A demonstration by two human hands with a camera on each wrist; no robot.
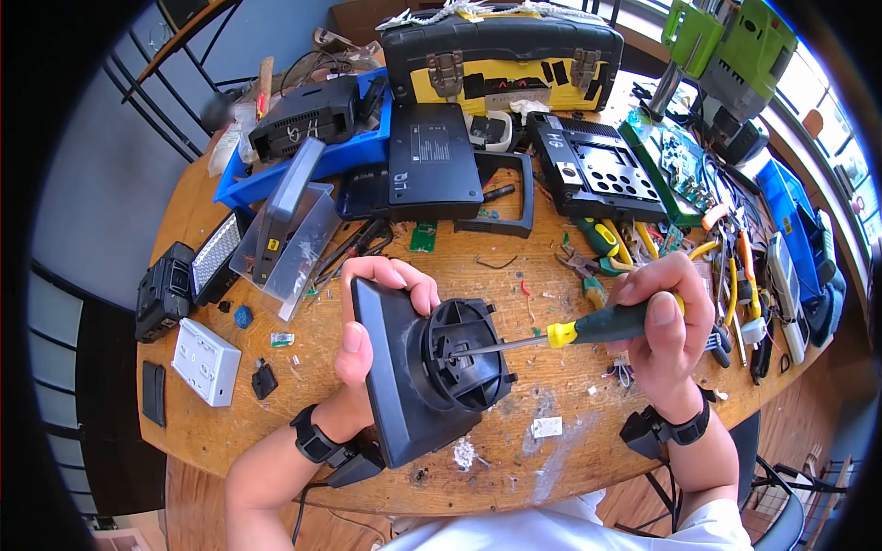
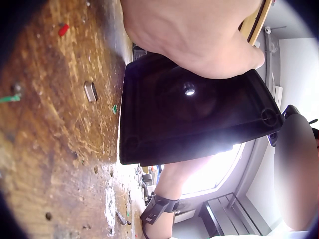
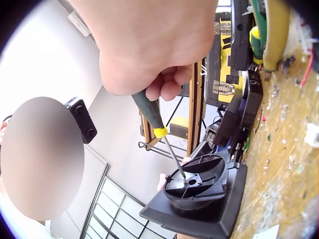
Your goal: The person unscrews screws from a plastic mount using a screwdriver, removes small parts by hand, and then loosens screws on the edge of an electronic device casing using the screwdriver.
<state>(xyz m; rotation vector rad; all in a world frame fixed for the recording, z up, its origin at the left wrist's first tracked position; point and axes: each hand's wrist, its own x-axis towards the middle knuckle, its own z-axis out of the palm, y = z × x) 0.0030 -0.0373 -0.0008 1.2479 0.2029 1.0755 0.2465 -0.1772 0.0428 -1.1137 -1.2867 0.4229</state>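
My left hand [image 1: 353, 358] grips a black square plastic base [image 1: 393, 390] by its edge, tilted up above the table. A round ribbed collar [image 1: 464, 390] on the base faces right. With my right hand [image 1: 675, 321] I hold a screwdriver [image 1: 602, 326] by its dark green and yellow handle. Its metal shaft runs leftward into the middle of the collar. In the right wrist view, the screwdriver's tip sits at a small metal plate [image 3: 192, 181] inside the collar [image 3: 219, 167]. The left wrist view shows the dark hollow underside of the base [image 2: 194, 117].
A wooden table [image 1: 496, 275] carries scattered scraps. Behind stand a black-yellow toolbox [image 1: 505, 69], a blue bin [image 1: 230, 188] and black device housings [image 1: 432, 161]. Pliers [image 1: 581, 266] and other hand tools lie right, near a green drill stand [image 1: 744, 55]. A white box [image 1: 207, 361] sits left.
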